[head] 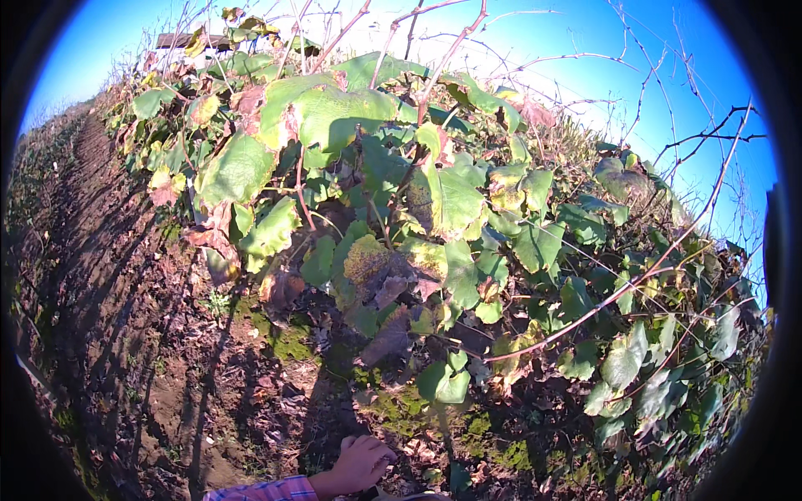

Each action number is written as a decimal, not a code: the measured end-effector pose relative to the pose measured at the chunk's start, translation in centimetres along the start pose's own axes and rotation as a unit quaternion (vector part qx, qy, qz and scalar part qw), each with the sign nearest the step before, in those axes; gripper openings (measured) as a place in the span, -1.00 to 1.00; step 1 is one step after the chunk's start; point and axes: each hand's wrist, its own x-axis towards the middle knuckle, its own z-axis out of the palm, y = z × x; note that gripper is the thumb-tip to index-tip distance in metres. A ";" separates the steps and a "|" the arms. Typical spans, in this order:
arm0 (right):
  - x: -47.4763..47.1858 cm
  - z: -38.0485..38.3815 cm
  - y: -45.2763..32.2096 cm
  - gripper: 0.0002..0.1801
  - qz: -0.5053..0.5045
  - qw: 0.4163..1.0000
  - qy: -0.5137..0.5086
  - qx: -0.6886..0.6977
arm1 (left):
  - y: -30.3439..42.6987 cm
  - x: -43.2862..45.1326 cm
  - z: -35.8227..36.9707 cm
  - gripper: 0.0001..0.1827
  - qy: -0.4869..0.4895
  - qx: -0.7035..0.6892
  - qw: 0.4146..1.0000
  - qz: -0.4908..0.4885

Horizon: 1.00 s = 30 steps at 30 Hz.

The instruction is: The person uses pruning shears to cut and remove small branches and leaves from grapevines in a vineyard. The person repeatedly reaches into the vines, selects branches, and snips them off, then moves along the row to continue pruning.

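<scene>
My left hand [360, 463] shows at the bottom edge, in a checked sleeve [266, 490] that comes in from the left. Its fingers are curled, and I cannot tell whether anything is in them. Just below it, a dark object and a pale one are mostly cut off by the frame. My right hand is out of view. Before me stands a row of grapevines with large green leaves [451, 200], some yellowed or browned. A long bare cane [601, 304] slants across the right side. Shrivelled brown leaves [388, 332] hang low in the middle.
Reddish canes [451, 53] rise from the top of the foliage. Thin wires and bare shoots cross at upper right. A wooden board [193, 41] shows at upper left. Mossy soil [291, 341] with fallen leaves lies below, and a dirt lane [106, 206] runs along the left.
</scene>
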 end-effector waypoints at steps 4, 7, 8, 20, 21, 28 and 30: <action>-4.1 4.7 -1.2 -0.75 0.000 1.000 -0.013 0.012 | -0.2 -5.1 1.0 -0.85 -0.053 -0.001 0.998 0.035; -7.1 7.8 -2.3 -0.75 -0.003 0.999 -0.035 0.012 | -0.3 -7.9 0.1 -0.82 -0.083 0.000 0.995 0.059; -7.8 8.4 -3.1 -0.75 -0.002 0.999 -0.042 0.010 | -0.4 -8.6 -0.5 -0.82 -0.071 -0.005 0.995 0.069; 0.7 -0.9 -22.2 -0.55 0.062 0.900 0.030 0.430 | -3.4 -15.4 -11.6 -0.83 -0.038 0.024 0.999 -0.015; 2.9 -1.0 -24.0 -0.54 0.051 0.922 0.069 0.378 | -4.3 -15.3 -12.6 -0.83 -0.033 0.034 0.999 -0.019; 21.3 -9.6 -38.7 -0.72 -0.202 0.741 -0.015 0.641 | -14.7 -14.8 -21.2 -0.84 0.095 0.052 0.993 -0.041; 27.4 -13.9 -42.9 -0.67 -0.215 0.679 -0.059 0.699 | -18.9 -14.9 -24.4 -0.87 0.142 0.057 0.988 -0.036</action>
